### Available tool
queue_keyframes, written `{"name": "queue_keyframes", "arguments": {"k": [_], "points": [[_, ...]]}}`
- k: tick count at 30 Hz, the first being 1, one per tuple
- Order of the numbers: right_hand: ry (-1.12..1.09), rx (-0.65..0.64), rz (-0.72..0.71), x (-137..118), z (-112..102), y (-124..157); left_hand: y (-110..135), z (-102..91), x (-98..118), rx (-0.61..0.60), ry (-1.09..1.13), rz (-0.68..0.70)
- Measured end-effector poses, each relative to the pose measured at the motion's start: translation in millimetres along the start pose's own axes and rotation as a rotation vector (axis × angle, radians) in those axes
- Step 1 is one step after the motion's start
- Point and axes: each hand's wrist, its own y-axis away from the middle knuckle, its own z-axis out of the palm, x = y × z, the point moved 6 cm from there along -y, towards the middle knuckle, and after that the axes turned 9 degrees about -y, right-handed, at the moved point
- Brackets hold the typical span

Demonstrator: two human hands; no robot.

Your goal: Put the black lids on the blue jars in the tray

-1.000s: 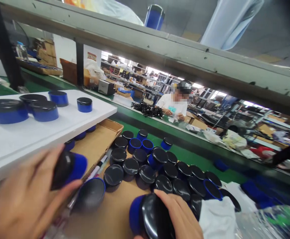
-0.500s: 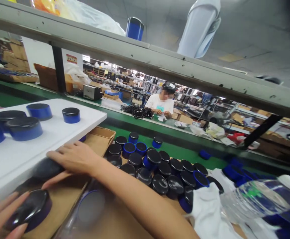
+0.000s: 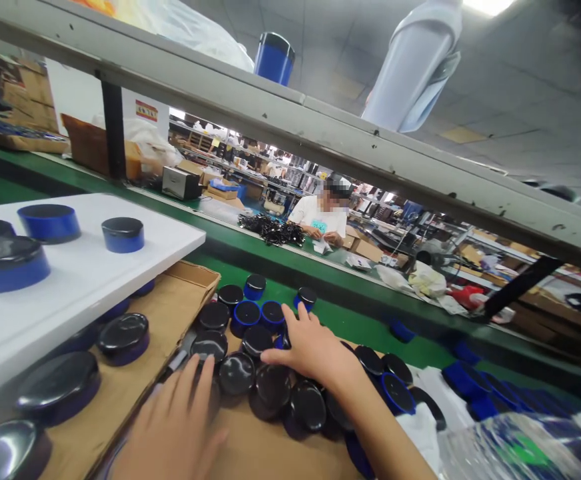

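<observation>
My left hand [image 3: 173,423] is low in the middle, palm down and blurred, its fingers stretched out. The fingertips reach the near edge of a round black-topped lid [image 3: 209,345]; whether they touch it I cannot tell. Over the group of lids spreads my right hand [image 3: 315,343], thumb and fingers apart. A blue-sided lid [image 3: 281,341] lies partly hidden between thumb and fingers, with no firm grip visible. Several black-and-blue lids [image 3: 238,375] stand close together on cardboard around both hands. To the left, more lids [image 3: 124,337] sit in a shallow cardboard tray [image 3: 163,300].
A white board [image 3: 165,233] carrying several lids overhangs the tray. At right lie a clear plastic bottle [image 3: 515,447], white cloth [image 3: 423,427] and blue rings [image 3: 470,383]. A shelf beam [image 3: 270,110] crosses above. Beyond the green bench, a person [image 3: 320,213] handles something white.
My right hand has moved from the tray at left to the lid group. My left hand has left a lid in the tray and moved right. Both hands' earlier lids now stand in the tray.
</observation>
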Motion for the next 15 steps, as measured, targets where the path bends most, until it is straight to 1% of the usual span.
{"name": "queue_keyframes", "arguments": {"k": [1,3,5,6,8,11,13,15], "points": [[0.001,-0.035,-0.009,7,4,0,-2,6.2,5,-0.064,-0.027,-0.005],[0.009,-0.081,-0.037,13,6,-2,-4,18.9,8,-0.180,-0.064,-0.046],[-0.002,-0.104,-0.076,10,0,-6,-7,30.2,3,-0.240,-0.087,-0.076],[-0.029,-0.106,-0.117,5,-6,-10,-10,35.4,-5,-0.252,-0.074,-0.090],[-0.129,-0.084,-0.259,-15,-21,-21,-20,45.9,-29,-0.266,-0.003,-0.134],[-0.304,-0.004,-0.524,-61,-37,-47,-43,62.0,-81,-0.305,0.131,-0.219],[-0.353,0.058,-0.669,-96,-36,-70,-57,73.5,-111,-0.378,0.130,-0.239],[-0.337,0.091,-0.740,-126,-23,-95,-67,83.9,-132,-0.457,0.094,-0.246]]}}
